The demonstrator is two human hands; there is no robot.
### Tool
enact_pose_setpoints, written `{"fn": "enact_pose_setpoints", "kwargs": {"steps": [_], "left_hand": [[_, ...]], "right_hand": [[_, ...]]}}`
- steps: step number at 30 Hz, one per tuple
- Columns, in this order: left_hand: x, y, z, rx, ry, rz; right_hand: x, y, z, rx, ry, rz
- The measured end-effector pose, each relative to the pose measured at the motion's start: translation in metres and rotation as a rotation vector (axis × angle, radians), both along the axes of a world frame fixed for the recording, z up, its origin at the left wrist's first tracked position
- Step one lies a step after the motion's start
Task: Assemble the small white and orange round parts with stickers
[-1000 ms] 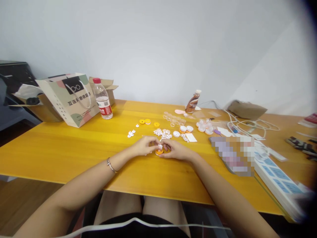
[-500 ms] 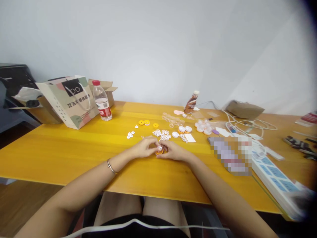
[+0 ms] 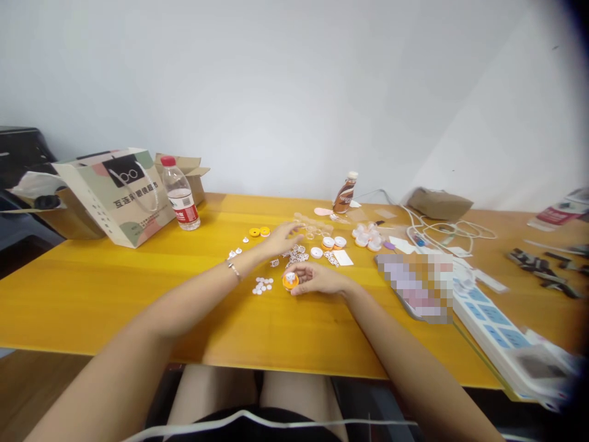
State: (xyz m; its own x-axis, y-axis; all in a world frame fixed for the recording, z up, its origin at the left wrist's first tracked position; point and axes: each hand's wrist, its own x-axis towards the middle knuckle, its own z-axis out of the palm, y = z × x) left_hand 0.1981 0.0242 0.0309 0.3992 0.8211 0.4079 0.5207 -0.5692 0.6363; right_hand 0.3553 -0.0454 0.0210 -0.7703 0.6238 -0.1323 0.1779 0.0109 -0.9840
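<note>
My right hand (image 3: 317,280) rests on the yellow table (image 3: 115,282) with its fingers curled round a small orange round piece (image 3: 290,280) topped by a white part. My left hand (image 3: 284,238) is stretched forward over the table, fingers apart, holding nothing, above a cluster of small white cut-out pieces (image 3: 298,253) and close to clear rings (image 3: 311,225). A few tiny white discs (image 3: 262,285) lie just left of my right hand. Two yellow discs (image 3: 259,232) lie further back to the left.
A paper bag (image 3: 120,195), a water bottle (image 3: 180,194) and a cardboard box (image 3: 188,169) stand at the back left. A brown drink bottle (image 3: 344,193), white and orange caps (image 3: 368,236), white cables (image 3: 442,232) and a power strip (image 3: 497,325) lie to the right.
My left hand let go of the orange piece and reached forward toward the small parts. My right hand keeps the orange piece. The view shifted a little rightward; small white discs now show.
</note>
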Motion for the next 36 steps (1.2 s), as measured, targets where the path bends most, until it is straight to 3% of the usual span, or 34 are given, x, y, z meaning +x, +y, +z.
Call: {"fn": "enact_pose_setpoints", "kwargs": {"steps": [5,13,16,20,23,28,36], "left_hand": [[0.035,0.031,-0.007,0.022,0.276,0.047],[0.035,0.021,-0.013,0.124,0.342,0.111],[0.023,0.012,-0.008,0.111,0.214,0.144],[-0.006,-0.011,-0.002,-0.006,-0.263,0.128],[-0.03,-0.036,-0.001,-0.067,-0.465,0.09],[-0.049,-0.065,-0.007,-0.105,-0.485,0.02],[-0.046,-0.07,-0.011,-0.013,-0.465,0.042]], "right_hand": [[-0.001,0.0,-0.003,-0.063,0.05,-0.004],[-0.003,-0.002,0.001,-0.07,0.055,-0.038],[-0.003,0.0,0.0,-0.055,0.053,-0.086],[-0.005,0.003,-0.002,-0.044,0.055,-0.146],[-0.008,0.004,-0.002,-0.036,0.053,-0.184],[-0.01,0.002,-0.001,0.006,0.039,-0.199],[-0.009,0.001,-0.002,0.062,-0.011,-0.218]]}}
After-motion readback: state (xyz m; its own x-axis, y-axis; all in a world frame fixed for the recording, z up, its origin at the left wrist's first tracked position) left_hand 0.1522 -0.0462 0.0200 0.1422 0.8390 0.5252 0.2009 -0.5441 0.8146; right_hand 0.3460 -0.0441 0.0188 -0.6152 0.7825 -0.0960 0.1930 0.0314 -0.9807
